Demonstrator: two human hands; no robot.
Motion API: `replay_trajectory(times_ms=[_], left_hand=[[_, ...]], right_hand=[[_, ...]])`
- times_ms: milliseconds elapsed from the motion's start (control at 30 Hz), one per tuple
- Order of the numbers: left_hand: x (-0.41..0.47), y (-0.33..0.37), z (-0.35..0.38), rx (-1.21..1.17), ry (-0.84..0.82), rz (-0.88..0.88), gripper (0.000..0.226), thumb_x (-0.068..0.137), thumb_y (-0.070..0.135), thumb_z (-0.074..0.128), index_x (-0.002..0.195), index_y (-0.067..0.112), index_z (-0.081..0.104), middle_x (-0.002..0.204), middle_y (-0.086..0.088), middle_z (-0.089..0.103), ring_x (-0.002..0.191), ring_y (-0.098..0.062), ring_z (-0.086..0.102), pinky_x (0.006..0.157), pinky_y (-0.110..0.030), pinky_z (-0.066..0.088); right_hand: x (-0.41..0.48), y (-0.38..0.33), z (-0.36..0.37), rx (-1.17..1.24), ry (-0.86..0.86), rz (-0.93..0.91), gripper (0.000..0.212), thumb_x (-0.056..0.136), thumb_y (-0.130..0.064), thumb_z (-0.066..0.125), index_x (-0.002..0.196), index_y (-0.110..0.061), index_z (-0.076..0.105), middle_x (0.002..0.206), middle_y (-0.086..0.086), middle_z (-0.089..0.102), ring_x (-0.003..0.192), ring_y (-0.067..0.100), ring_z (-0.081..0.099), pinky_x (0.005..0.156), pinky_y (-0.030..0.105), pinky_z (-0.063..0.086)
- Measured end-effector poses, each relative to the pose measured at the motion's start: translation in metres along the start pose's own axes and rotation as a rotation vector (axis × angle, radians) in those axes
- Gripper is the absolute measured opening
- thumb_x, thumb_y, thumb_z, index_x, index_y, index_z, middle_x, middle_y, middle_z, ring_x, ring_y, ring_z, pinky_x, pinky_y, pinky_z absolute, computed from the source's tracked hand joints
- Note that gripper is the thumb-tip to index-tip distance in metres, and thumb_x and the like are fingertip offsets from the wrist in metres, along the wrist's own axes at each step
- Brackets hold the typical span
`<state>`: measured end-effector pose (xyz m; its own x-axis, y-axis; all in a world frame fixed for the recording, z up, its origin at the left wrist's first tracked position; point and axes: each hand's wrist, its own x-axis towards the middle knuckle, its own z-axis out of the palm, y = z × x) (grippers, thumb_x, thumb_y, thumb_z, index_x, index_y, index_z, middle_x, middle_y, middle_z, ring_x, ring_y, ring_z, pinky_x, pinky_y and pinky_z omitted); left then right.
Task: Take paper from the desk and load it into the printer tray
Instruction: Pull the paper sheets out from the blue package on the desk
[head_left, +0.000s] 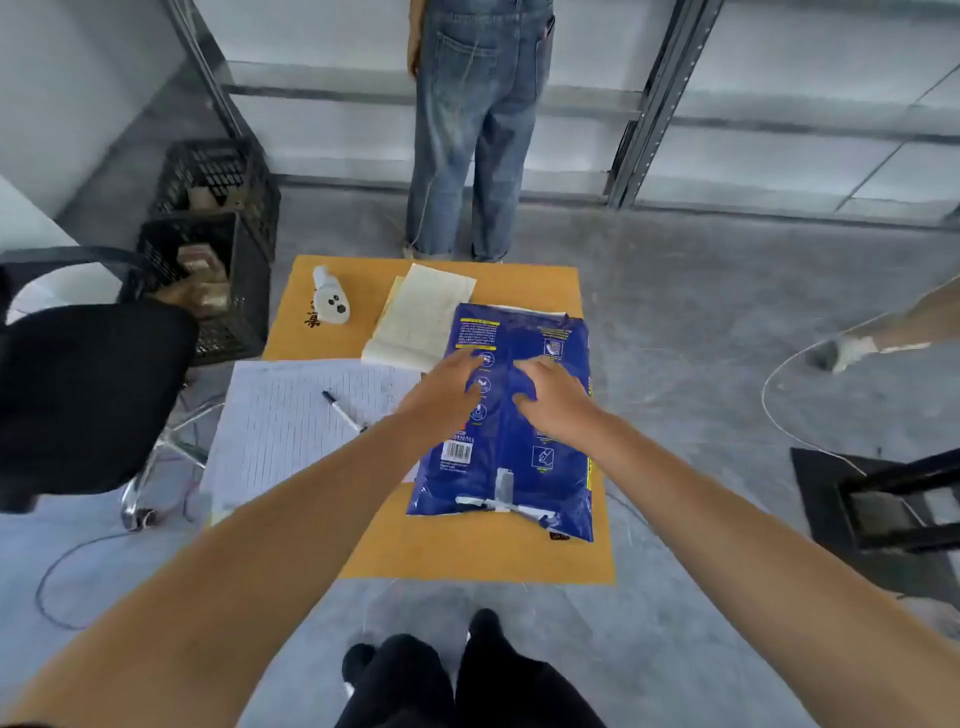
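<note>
While both hands press on the blue wrapper, the scene sorts as follows.

Paper pack: the blue paper pack (511, 415) lies flat on the right half of the orange surface (467, 551), its near end toward the person and its far end toward the standing person in jeans (475, 130).

Long axis: it runs away from the person, nearly in line with both forearms, tilted a little to the left at the far end.

Left grip: the left hand (447, 389) lies palm down on the pack's left part, fingers spread and flat; it closes on nothing.

Right grip: the right hand (553, 400) rests just beside it on the middle of the pack, fingers curled and seemingly pinching the wrapper; whether it truly holds film I cannot tell.

Nearer hand: both are on the pack, in its far half; neither reaches an edge.

Neighbours: folded cream sheets (423, 317) touch or slip under the pack's far left corner; a lined sheet (291, 421) with a pen (343, 410) lies to the left, and a white camera (330, 301) sits farther back.

Printer tray: not in view.

Likely need: the wrapper probably has to be opened, or the pack gripped at its long sides, before any sheets come free.
</note>
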<state>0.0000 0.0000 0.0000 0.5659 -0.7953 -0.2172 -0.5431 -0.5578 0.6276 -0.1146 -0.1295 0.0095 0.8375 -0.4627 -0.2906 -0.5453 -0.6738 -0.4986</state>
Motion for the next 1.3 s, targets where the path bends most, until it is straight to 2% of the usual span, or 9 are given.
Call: replay_trajectory(times_ms=[167, 467, 667, 767, 833, 900, 1100, 1200, 1300], left_hand=[[-0.026, -0.020, 0.050, 0.055, -0.257, -0.052, 0.035, 0.099, 0.009, 0.045, 0.130, 0.012, 0.061, 0.155, -0.004, 0.037, 0.140, -0.026, 0.039, 0.112, -0.037, 0.035], [-0.036, -0.029, 0.057, 0.021, -0.225, -0.050, 0.037, 0.095, 0.000, 0.046, 0.124, 0.015, 0.065, 0.159, 0.002, 0.031, 0.143, -0.023, 0.034, 0.114, -0.038, 0.037], [-0.036, -0.024, 0.057, 0.022, -0.221, -0.073, 0.042, 0.095, -0.002, 0.044, 0.128, 0.013, 0.063, 0.160, 0.001, 0.030, 0.145, -0.024, 0.032, 0.117, -0.036, 0.032], [-0.036, -0.025, 0.061, 0.000, -0.199, -0.081, 0.042, 0.093, -0.003, 0.044, 0.128, 0.013, 0.063, 0.160, 0.001, 0.030, 0.146, -0.024, 0.031, 0.117, -0.035, 0.032], [-0.038, -0.025, 0.062, -0.025, -0.190, -0.086, 0.042, 0.092, -0.004, 0.046, 0.126, 0.014, 0.062, 0.160, 0.002, 0.030, 0.147, -0.022, 0.029, 0.117, -0.037, 0.033], [-0.040, -0.027, 0.062, -0.074, -0.177, -0.098, 0.040, 0.091, -0.005, 0.046, 0.124, 0.013, 0.061, 0.160, 0.001, 0.030, 0.148, -0.020, 0.027, 0.116, -0.037, 0.034], [-0.052, -0.028, 0.068, -0.147, -0.138, -0.108, 0.040, 0.092, -0.002, 0.050, 0.127, 0.016, 0.055, 0.162, 0.005, 0.024, 0.143, -0.022, 0.036, 0.092, -0.026, 0.044], [-0.053, -0.022, 0.072, -0.147, -0.117, -0.113, 0.041, 0.092, -0.003, 0.049, 0.128, 0.015, 0.056, 0.162, 0.003, 0.023, 0.144, -0.024, 0.033, 0.102, -0.030, 0.043], [-0.059, -0.013, 0.077, -0.198, -0.117, -0.076, 0.051, 0.091, -0.009, 0.043, 0.136, 0.014, 0.053, 0.155, -0.002, 0.034, 0.144, -0.021, 0.031, 0.104, -0.017, 0.029]], right_hand=[[-0.022, 0.026, 0.050, -0.018, -0.165, 0.075, 0.034, 0.091, -0.024, 0.064, 0.122, -0.011, 0.061, 0.129, 0.008, 0.049, 0.124, 0.025, 0.048, 0.101, 0.044, 0.046], [-0.035, 0.022, 0.070, -0.352, -0.084, -0.082, 0.027, 0.091, -0.022, 0.065, 0.114, -0.008, 0.058, 0.119, 0.006, 0.047, 0.112, 0.023, 0.047, 0.079, 0.038, 0.052], [-0.034, 0.013, 0.078, -0.491, -0.194, -0.125, 0.039, 0.083, 0.005, 0.067, 0.121, -0.001, 0.059, 0.121, 0.012, 0.051, 0.121, 0.028, 0.042, 0.090, 0.040, 0.054], [-0.033, 0.015, 0.083, -0.425, -0.220, -0.148, 0.027, 0.084, 0.005, 0.062, 0.111, 0.002, 0.061, 0.107, 0.016, 0.054, 0.114, 0.032, 0.046, 0.088, 0.042, 0.053], [-0.039, 0.017, 0.082, -0.293, -0.220, -0.126, 0.007, 0.086, -0.001, 0.055, 0.083, -0.002, 0.061, 0.080, 0.012, 0.051, 0.094, 0.034, 0.054, 0.071, 0.039, 0.052], [-0.050, 0.017, 0.079, -0.139, -0.214, -0.089, 0.018, 0.084, -0.008, 0.055, 0.068, -0.001, 0.058, 0.069, 0.015, 0.058, 0.074, 0.030, 0.058, 0.060, 0.041, 0.051], [-0.095, 0.019, 0.085, -0.044, -0.324, -0.059, 0.013, 0.085, -0.016, 0.057, 0.083, -0.003, 0.061, 0.086, 0.012, 0.064, 0.079, 0.026, 0.064, 0.075, 0.038, 0.056], [-0.106, 0.016, 0.099, -0.073, -0.394, -0.041, 0.022, 0.098, -0.021, 0.049, 0.079, -0.009, 0.048, 0.079, 0.008, 0.051, 0.069, 0.021, 0.048, 0.069, 0.037, 0.048], [-0.108, 0.013, 0.103, -0.098, -0.306, -0.048, 0.022, 0.100, -0.029, 0.041, 0.085, -0.014, 0.047, 0.082, 0.008, 0.062, 0.068, 0.017, 0.043, 0.064, 0.031, 0.038]])
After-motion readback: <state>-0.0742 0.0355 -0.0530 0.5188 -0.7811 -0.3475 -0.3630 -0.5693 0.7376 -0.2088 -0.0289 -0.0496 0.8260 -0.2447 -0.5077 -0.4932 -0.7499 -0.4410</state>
